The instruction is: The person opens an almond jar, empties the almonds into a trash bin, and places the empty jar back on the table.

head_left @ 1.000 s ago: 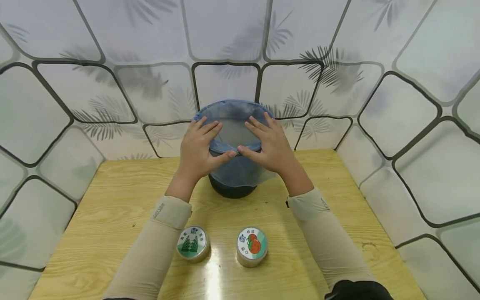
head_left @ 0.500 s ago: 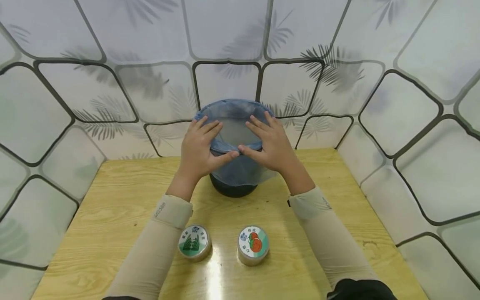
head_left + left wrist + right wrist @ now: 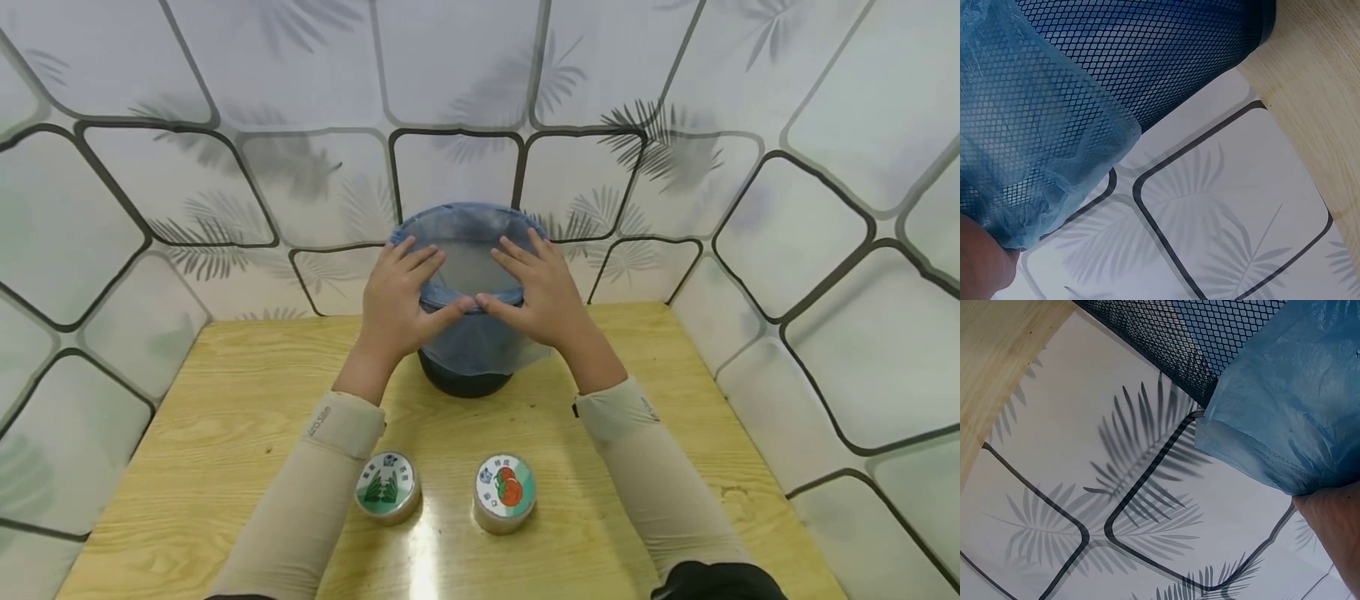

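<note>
A dark mesh bin (image 3: 1154,50) stands upright near the back of the table, lined with a thin blue plastic bag (image 3: 480,337). The bag's edge is folded over the rim and hangs down outside. My left hand (image 3: 393,300) rests on the rim's left side, fingers spread and fairly straight, thumb along the front edge. On the right side my right hand (image 3: 551,296) lies in the same way, its thumb tip close to the left one. Both wrist views show the bag over the mesh, with only a small part of each hand.
Two round containers stand on the wooden table (image 3: 262,450) nearer me: one with a green picture on its lid (image 3: 386,487), one with an orange-red fruit picture (image 3: 504,492). A patterned wall (image 3: 322,183) rises close behind the bin and along both sides.
</note>
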The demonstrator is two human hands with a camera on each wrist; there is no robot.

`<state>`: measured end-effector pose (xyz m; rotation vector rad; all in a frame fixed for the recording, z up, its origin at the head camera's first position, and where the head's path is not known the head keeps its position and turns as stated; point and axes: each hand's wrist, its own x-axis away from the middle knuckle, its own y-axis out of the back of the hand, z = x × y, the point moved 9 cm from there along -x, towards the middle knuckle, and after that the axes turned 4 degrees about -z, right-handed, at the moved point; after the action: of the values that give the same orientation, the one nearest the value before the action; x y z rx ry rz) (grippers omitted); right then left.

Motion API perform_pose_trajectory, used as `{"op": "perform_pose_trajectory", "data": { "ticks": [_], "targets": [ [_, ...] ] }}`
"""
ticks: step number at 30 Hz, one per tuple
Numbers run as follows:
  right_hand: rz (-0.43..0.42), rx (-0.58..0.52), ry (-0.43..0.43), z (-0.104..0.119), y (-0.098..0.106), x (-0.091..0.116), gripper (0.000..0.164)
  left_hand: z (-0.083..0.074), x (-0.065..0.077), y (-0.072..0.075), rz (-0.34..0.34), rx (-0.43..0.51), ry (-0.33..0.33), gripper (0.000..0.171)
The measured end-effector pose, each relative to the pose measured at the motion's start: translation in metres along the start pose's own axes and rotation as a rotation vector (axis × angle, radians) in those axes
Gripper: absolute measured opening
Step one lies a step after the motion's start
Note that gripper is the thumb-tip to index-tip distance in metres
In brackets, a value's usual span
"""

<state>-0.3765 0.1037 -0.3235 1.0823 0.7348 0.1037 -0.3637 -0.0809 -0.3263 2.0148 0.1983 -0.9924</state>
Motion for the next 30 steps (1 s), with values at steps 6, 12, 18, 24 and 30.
{"op": "perform_pose_trajectory", "data": {
  "ticks": [6, 12, 18, 24, 30],
  "targets": [
    [-0.001, 0.0, -0.002, -0.0002, 0.0003, -0.0003, 0.119, 0.0, -0.0016, -0.0011, 0.01, -0.002, 0.004, 0.12],
    [-0.022, -0.002, -0.001, -0.0036, -0.0003, 0.0005, 0.118, -0.0024, -0.0025, -0.0006, 0.021, -0.002, 0.008, 0.12],
    [-0.043, -0.01, 0.003, -0.0063, -0.0007, -0.0006, 0.116, -0.004, -0.0042, -0.0003, 0.001, -0.023, -0.003, 0.119],
    [-0.075, -0.005, 0.005, -0.0077, 0.0012, -0.0014, 0.116, -0.0044, -0.0057, -0.0008, 0.049, -0.057, -0.015, 0.122],
    [-0.087, 0.003, 0.008, -0.0077, 0.0042, 0.0012, 0.113, -0.0029, -0.0027, 0.0027, 0.147, -0.04, 0.006, 0.125]
  ]
}}
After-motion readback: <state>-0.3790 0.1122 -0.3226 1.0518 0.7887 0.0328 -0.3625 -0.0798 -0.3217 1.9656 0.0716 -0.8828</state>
